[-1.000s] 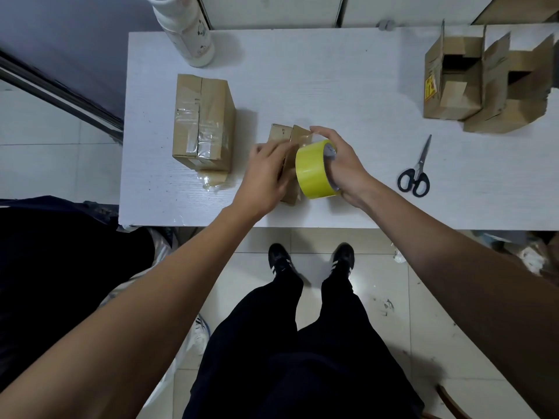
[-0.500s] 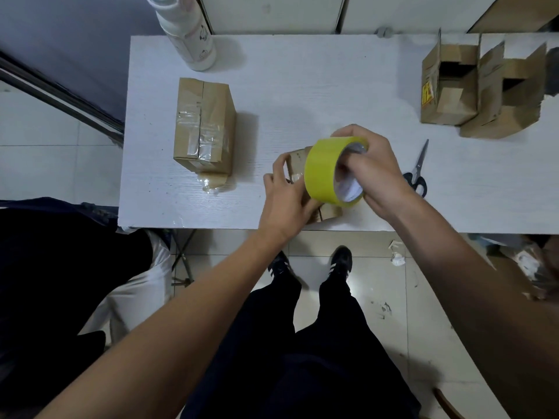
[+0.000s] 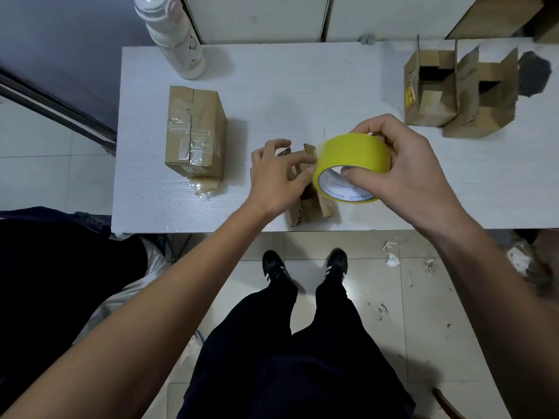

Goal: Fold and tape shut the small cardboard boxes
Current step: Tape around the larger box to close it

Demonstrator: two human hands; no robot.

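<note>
A small open cardboard box lies near the table's front edge, its flaps sticking up, partly hidden under both hands. My right hand grips a yellow tape roll just above and to the right of the box, thumb inside the core. My left hand hovers over the box's left side, its thumb and forefinger pinching at the roll's left rim. A larger box sealed with clear tape lies to the left.
Two untaped boxes with raised flaps stand at the white table's back right. A white bottle stands at the back left. The table's front edge runs just behind my shoes. Black bags sit on the floor at left.
My right hand has lifted the tape roll up and to the right, tilting its core toward me. My left hand has come off the small box and reached to the roll's edge.
</note>
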